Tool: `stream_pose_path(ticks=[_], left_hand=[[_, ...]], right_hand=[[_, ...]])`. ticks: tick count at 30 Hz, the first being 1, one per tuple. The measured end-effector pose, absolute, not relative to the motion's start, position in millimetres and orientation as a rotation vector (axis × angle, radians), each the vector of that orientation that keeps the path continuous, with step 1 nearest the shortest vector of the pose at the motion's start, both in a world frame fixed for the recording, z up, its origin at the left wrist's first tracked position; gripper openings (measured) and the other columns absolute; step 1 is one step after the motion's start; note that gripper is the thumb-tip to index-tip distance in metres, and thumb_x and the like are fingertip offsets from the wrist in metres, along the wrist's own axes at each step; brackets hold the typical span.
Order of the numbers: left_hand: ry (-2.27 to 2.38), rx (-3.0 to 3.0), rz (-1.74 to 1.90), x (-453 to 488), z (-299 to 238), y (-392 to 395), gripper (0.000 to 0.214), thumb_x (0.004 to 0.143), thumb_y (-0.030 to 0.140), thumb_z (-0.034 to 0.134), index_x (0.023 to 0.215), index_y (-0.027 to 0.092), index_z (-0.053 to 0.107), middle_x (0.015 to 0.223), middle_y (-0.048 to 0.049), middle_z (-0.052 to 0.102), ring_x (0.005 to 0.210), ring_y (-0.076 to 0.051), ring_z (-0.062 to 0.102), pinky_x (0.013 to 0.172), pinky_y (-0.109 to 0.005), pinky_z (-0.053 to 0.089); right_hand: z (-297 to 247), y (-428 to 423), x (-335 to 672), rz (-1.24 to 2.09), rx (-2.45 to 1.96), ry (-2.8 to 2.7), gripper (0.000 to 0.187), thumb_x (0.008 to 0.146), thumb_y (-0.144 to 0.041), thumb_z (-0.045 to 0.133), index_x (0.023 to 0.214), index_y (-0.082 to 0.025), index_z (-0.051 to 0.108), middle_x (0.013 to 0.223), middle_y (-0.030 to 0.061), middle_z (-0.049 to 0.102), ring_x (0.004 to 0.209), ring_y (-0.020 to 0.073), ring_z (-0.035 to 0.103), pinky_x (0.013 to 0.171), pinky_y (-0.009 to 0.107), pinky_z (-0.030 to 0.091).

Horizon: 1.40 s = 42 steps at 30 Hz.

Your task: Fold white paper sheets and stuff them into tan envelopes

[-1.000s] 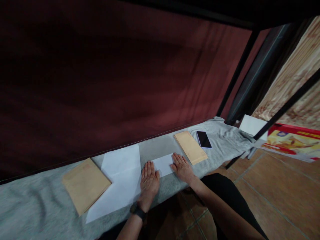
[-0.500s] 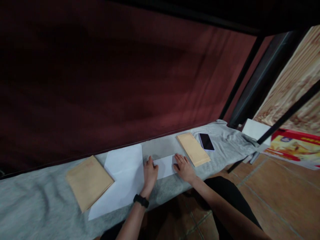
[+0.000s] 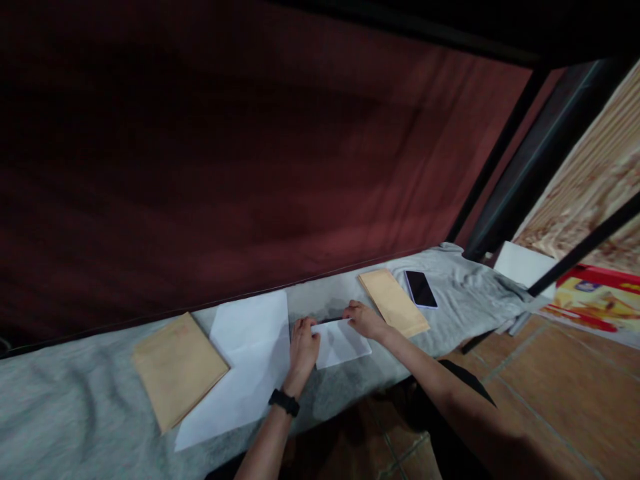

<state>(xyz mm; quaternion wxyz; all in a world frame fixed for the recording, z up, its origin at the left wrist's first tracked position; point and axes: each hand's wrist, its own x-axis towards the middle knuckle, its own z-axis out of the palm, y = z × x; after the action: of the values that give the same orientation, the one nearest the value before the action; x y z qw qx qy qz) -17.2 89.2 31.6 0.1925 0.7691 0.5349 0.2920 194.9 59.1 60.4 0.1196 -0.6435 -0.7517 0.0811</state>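
Note:
A folded white sheet of paper [image 3: 341, 345] lies on the grey cloth in front of me. At its left end my left hand [image 3: 303, 347], with a black band on the wrist, has its fingers curled over the upper corner. My right hand [image 3: 364, 320] grips the far edge near the right corner, fingers bent. That far edge looks slightly raised off the cloth, with a dark shadow behind it. Left of my left hand lie larger white sheets [image 3: 255, 367]. Just beyond my right hand is a brown paper envelope [image 3: 393, 300].
More brown envelopes [image 3: 180, 370] overlap the white sheets at the left. A phone [image 3: 421, 289] lies right of the single envelope. The grey cloth [image 3: 60, 413] covers a narrow bench against a dark red panel [image 3: 250, 167]. Black metal bars [image 3: 500, 153] stand at the right.
My right hand has gone from lying flat on the folded paper to gripping its far edge. My left hand's fingers have curled over the left corner. The view has shifted slightly.

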Motion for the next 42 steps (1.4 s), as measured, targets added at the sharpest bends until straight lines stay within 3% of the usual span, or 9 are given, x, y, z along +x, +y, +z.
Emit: stream_pose_path(ticks=[3, 8, 15, 20, 24, 27, 29, 35, 42], left_hand=[[1.453, 2.148, 0.917, -17.6, 49.9, 87.7, 0.017, 0.081, 0.007, 0.051, 0.084, 0.021, 0.059, 0.087, -0.0036, 0.065, 0.089, -0.02, 0.064, 0.085, -0.034, 0.053], [1.195, 2.329, 1.172, -24.5, 72.0, 74.7, 0.023, 0.088, 0.008, 0.044, 0.095, 0.023, 0.059, 0.114, -0.0069, 0.065, 0.112, -0.022, 0.06, 0.098, -0.039, 0.049], [1.088, 2.708, 0.547, -30.8, 44.2, 45.4, 0.036, 0.087, 0.001, 0.042, 0.108, 0.022, 0.063, 0.116, -0.0073, 0.069, 0.112, -0.023, 0.062, 0.1, -0.041, 0.047], [1.073, 2.697, 0.42, -35.7, 31.9, 31.2, 0.042, 0.084, -0.004, 0.041, 0.108, 0.021, 0.065, 0.12, -0.0075, 0.069, 0.117, -0.022, 0.061, 0.102, -0.038, 0.047], [1.138, 2.65, 0.497, -29.9, 32.1, 30.3, 0.043, 0.088, 0.001, 0.037, 0.115, 0.02, 0.065, 0.126, -0.0079, 0.068, 0.12, -0.02, 0.061, 0.105, -0.037, 0.047], [1.18, 2.719, 0.573, -19.3, 23.6, 34.8, 0.047, 0.094, 0.014, 0.038, 0.138, 0.015, 0.053, 0.15, -0.0115, 0.05, 0.14, -0.024, 0.044, 0.116, -0.043, 0.037], [1.251, 2.759, 0.545, -12.8, 13.0, 38.7, 0.052, 0.095, 0.02, 0.038, 0.145, 0.011, 0.047, 0.155, -0.0143, 0.044, 0.145, -0.026, 0.037, 0.119, -0.046, 0.033], [1.391, 2.819, 0.51, -7.6, -14.9, 45.3, 0.057, 0.096, 0.024, 0.033, 0.149, 0.005, 0.04, 0.155, -0.0181, 0.042, 0.147, -0.027, 0.034, 0.119, -0.046, 0.032], [1.505, 2.816, 0.512, -5.6, -16.0, 42.0, 0.058, 0.097, 0.029, 0.035, 0.148, 0.002, 0.041, 0.155, -0.0188, 0.041, 0.146, -0.029, 0.036, 0.12, -0.045, 0.031]], right_hand=[[83.1, 51.6, 195.7, 0.172, -1.838, -2.133, 0.028, 0.096, -0.013, 0.049, 0.108, -0.026, 0.071, 0.111, 0.0026, 0.065, 0.094, 0.0151, 0.066, 0.088, 0.026, 0.05], [91.9, 21.7, 195.7, -0.08, -1.703, -2.003, 0.032, 0.102, -0.019, 0.04, 0.115, -0.026, 0.068, 0.108, 0.0055, 0.064, 0.102, 0.0206, 0.064, 0.092, 0.033, 0.051], [35.2, -23.0, 189.6, 0.056, -1.709, -2.068, 0.033, 0.094, -0.007, 0.043, 0.107, -0.023, 0.069, 0.115, 0.0064, 0.068, 0.108, 0.0212, 0.061, 0.097, 0.035, 0.05], [22.3, -41.0, 184.7, 0.178, -1.719, -1.99, 0.038, 0.083, -0.003, 0.048, 0.111, -0.021, 0.068, 0.122, 0.0058, 0.068, 0.118, 0.0208, 0.059, 0.105, 0.036, 0.046], [30.4, -30.7, 176.8, 0.239, -1.723, -1.884, 0.036, 0.092, -0.013, 0.045, 0.119, -0.023, 0.068, 0.131, 0.0052, 0.066, 0.121, 0.02, 0.06, 0.108, 0.038, 0.045], [32.2, -12.8, 163.7, 0.215, -1.697, -1.918, 0.04, 0.101, -0.023, 0.037, 0.133, -0.019, 0.061, 0.142, 0.0077, 0.059, 0.129, 0.0181, 0.055, 0.111, 0.035, 0.043], [28.3, -1.7, 154.1, 0.175, -1.676, -2.035, 0.044, 0.104, -0.029, 0.035, 0.142, -0.018, 0.054, 0.148, 0.0086, 0.053, 0.136, 0.0188, 0.048, 0.115, 0.038, 0.039], [5.5, 12.8, 152.2, 0.061, -1.805, -2.177, 0.051, 0.106, -0.041, 0.032, 0.151, -0.019, 0.042, 0.157, 0.0079, 0.041, 0.146, 0.0221, 0.035, 0.12, 0.044, 0.03], [-6.8, 14.9, 186.6, -0.054, -1.906, -2.136, 0.056, 0.106, -0.045, 0.028, 0.154, -0.016, 0.036, 0.159, 0.0092, 0.036, 0.146, 0.0233, 0.035, 0.121, 0.044, 0.026]])
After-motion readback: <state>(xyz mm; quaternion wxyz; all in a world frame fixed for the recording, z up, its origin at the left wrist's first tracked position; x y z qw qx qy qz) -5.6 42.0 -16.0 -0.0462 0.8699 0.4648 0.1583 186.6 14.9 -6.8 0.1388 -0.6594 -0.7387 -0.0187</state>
